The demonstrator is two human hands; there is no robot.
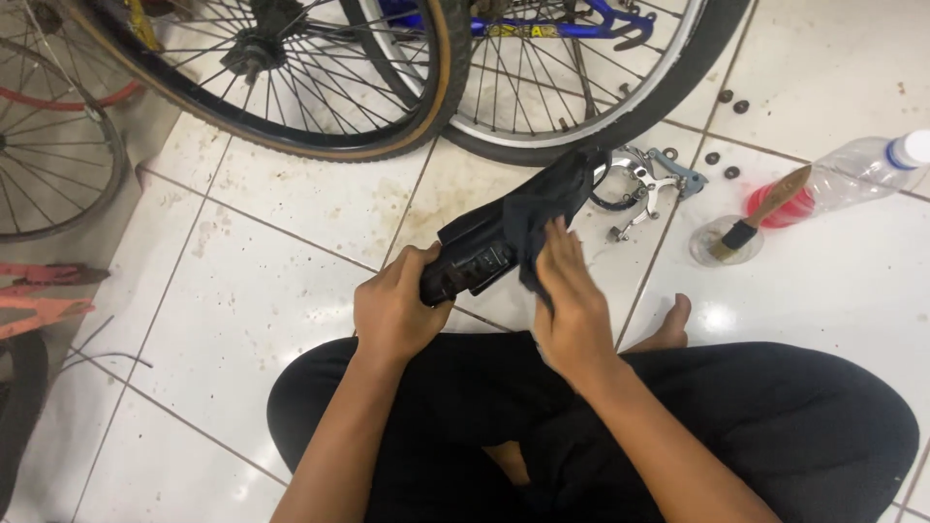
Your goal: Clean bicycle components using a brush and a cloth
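The left hand [395, 312] is curled shut around the near end of a black bicycle saddle [475, 260], gripping it from the side so the thumb and fingers wrap its edge. The saddle is held up off the floor, above the person's crossed legs in black trousers [775, 416], and it slants away from the body toward the wheels. The right hand [573, 308] lies mostly flat with fingers stretched out, pressing a dark cloth [542, 208] against the far half of the saddle — the cloth drapes over that end and hides it, so the hand is neither clenched nor grasping but spread on the fabric.

Just beyond the cloth a silver brake caliper [644, 186] lies on the white tiled floor [242, 281], and a few small dark washers [722, 165] are scattered near it. To the right stands a small clear cup [707, 250] with a paintbrush [765, 208] leaning in it, its wooden handle pointing up and right. Behind the brush lies a clear plastic bottle [852, 174] on its side, holding red liquid, white cap toward the picture's edge. A bare toe shows beside the right wrist.

Farther off — two bicycle wheels [320, 77] lean across the top, one tan-walled, one with a bright rim, and a blue frame [572, 21] shows behind them
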